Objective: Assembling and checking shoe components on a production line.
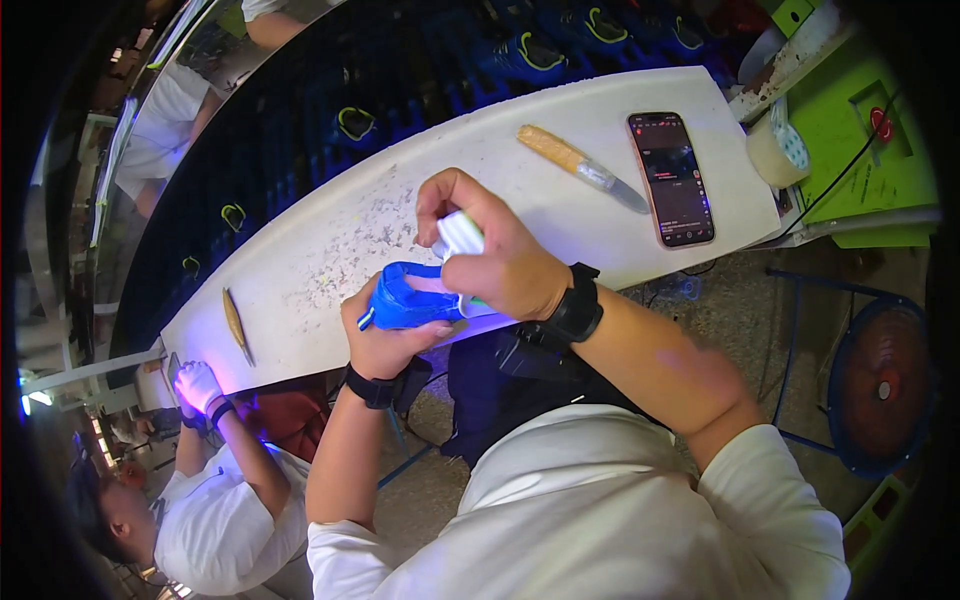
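Observation:
My left hand (390, 345) is wrapped round a small blue shoe (398, 306) from its near left side, thumb along the near edge. The shoe's opening faces up, and a light pull tab sticks out at its heel end. My right hand (500, 255), fingers curled, grips a white block-like piece (459, 236) just above the shoe; its exact kind does not show. The right hand covers the shoe's other end, where a bit of white sole with a green edge peeks out. Both hands are over the near edge of a white worktable (300, 230).
A knife with a wrapped handle (560, 152) and a phone (672, 180) lie on the table to the right, near a tape roll (778, 150). Another pointed tool (235, 322) lies left. Beyond runs a dark conveyor with blue shoes (530, 55). A co-worker (225, 510) sits left; a fan (880, 388) stands right.

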